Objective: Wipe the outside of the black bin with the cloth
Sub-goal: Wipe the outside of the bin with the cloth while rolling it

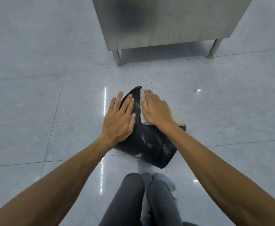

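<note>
The black bin (151, 144) lies on its side on the tiled floor, its rim pointing away from me and its base toward my knees. White smears mark its lower side. My left hand (119, 118) rests flat on the bin's left side with fingers spread, holding nothing. My right hand (156, 110) presses flat on a pale cream cloth (143, 118) against the bin's upper side near the rim. Part of the cloth pokes out to the right of my wrist.
A stainless steel cabinet (166, 22) on short legs stands just beyond the bin. Glossy grey floor tiles (52, 111) spread to both sides. My knees in dark trousers (141, 201) sit close behind the bin's base.
</note>
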